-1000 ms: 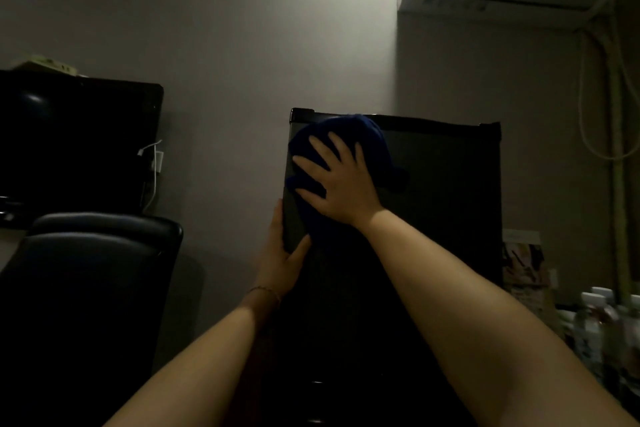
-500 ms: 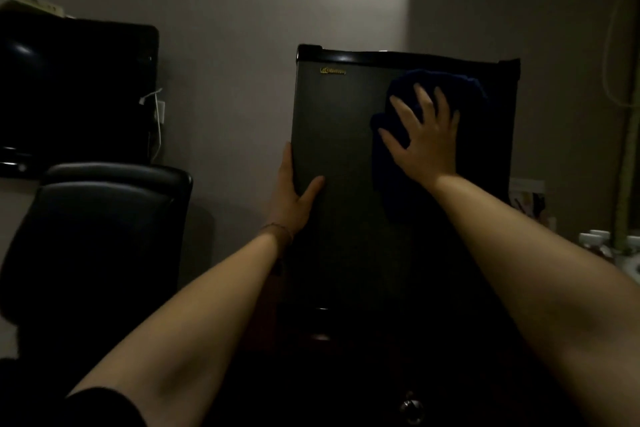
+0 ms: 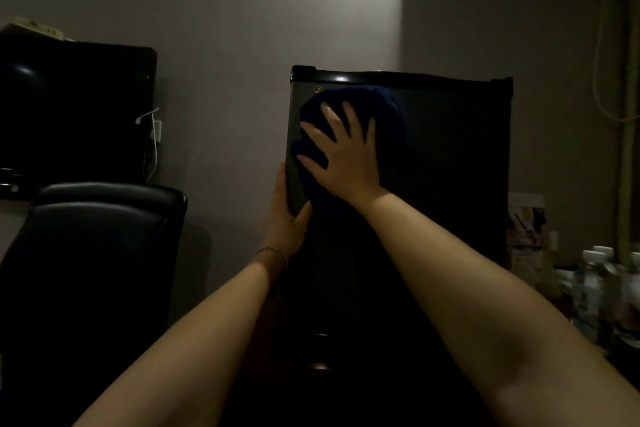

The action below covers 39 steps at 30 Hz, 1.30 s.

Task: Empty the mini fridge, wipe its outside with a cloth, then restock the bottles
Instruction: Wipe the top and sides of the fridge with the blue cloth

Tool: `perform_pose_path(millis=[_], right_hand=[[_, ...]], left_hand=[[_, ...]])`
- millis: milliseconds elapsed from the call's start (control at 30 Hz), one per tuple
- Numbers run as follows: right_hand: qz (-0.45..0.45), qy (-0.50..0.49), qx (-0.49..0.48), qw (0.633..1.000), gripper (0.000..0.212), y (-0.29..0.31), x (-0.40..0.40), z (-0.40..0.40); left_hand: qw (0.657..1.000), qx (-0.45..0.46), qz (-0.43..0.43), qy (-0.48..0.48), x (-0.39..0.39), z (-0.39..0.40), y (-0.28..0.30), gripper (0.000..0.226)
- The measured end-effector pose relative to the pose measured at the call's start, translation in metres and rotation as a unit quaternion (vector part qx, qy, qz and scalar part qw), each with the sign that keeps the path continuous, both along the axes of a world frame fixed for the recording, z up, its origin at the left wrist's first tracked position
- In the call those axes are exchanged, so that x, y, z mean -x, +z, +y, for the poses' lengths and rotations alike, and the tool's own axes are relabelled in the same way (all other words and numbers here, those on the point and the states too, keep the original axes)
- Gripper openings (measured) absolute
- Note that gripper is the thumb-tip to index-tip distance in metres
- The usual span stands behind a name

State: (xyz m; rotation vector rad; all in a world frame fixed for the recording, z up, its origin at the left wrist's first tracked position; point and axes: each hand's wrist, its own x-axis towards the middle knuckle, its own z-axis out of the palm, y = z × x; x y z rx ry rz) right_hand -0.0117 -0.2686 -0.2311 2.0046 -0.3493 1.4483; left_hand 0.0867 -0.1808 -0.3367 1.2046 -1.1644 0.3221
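The right hand (image 3: 341, 152) has swept back across the door of the mini fridge (image 3: 450, 156): half a second ago it pressed the dark blue cloth (image 3: 377, 107) near the upper right corner, and now cloth and hand sit at the upper left, just below the small gold badge (image 3: 318, 90) and close to the door's left edge. Its fingers are straight and spread wide, flat on the cloth, pressing it against the door rather than gripping it. The left hand (image 3: 285, 218) has kept its place on the fridge's left edge, thumb on the door front and the other fingers wrapped round the side, out of sight; a thin bracelet (image 3: 272, 252) shows at that wrist. The door is closed. The view itself has dropped a little, so the fridge top sits lower than before. The bottles (image 3: 588, 284) stand grouped at the far right, beside the fridge and apart from it. To the left, a black chair (image 3: 104, 218) stands before a dark screen (image 3: 76, 107).
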Motion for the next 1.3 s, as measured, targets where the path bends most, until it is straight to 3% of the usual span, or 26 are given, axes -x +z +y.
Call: perform_pose_path(millis=[167, 500, 667, 833, 1067, 1167, 1300], right_hand=[[0.068, 0.022, 0.047, 0.996, 0.058, 0.028, -0.009, -0.001], [-0.069, 0.021, -0.1, 0.992, 0.06, 0.044, 0.073, -0.047], [-0.126, 0.025, -0.133, 0.983, 0.059, 0.014, 0.133, -0.087], [-0.092, 0.006, -0.088, 0.992, 0.061, -0.058, 0.159, -0.107], [-0.059, -0.026, -0.076, 0.995, 0.062, -0.155, 0.123, -0.085], [-0.058, -0.034, -0.072, 0.995, 0.062, -0.154, 0.087, -0.059], [-0.009, 0.011, 0.003, 1.0, 0.058, -0.116, 0.046, -0.034]], left_hand=[[1.0, 0.012, 0.002, 0.002, 0.002, -0.002, 0.0, 0.084], [1.0, -0.02, 0.006, 0.004, -0.001, 0.002, 0.002, 0.089], [0.999, -0.027, 0.023, -0.024, 0.001, 0.007, 0.003, 0.09], [0.999, -0.024, 0.025, -0.017, 0.002, 0.006, 0.003, 0.089], [0.999, -0.014, 0.025, -0.026, 0.0, 0.005, 0.001, 0.087], [0.999, -0.021, 0.036, -0.025, -0.001, 0.007, -0.007, 0.086], [0.999, -0.014, 0.035, -0.031, 0.003, 0.008, -0.011, 0.083]])
